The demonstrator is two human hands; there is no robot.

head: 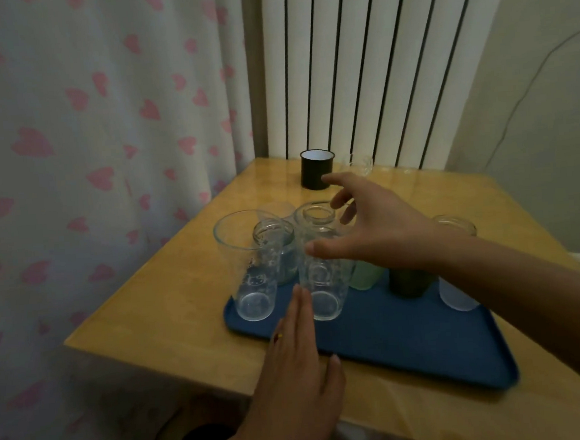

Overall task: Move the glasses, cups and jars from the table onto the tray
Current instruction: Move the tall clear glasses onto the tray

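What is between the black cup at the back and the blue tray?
In the head view, only bare wooden table lies between the black cup and the blue tray; the right hand hovers above it.

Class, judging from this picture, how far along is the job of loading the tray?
Done: several glasses, like the tall clear glass, a green cup and a dark cup stand on the blue tray. In hand: nothing; the right hand reaches out, open. Left: the black cup and a clear glass on the table.
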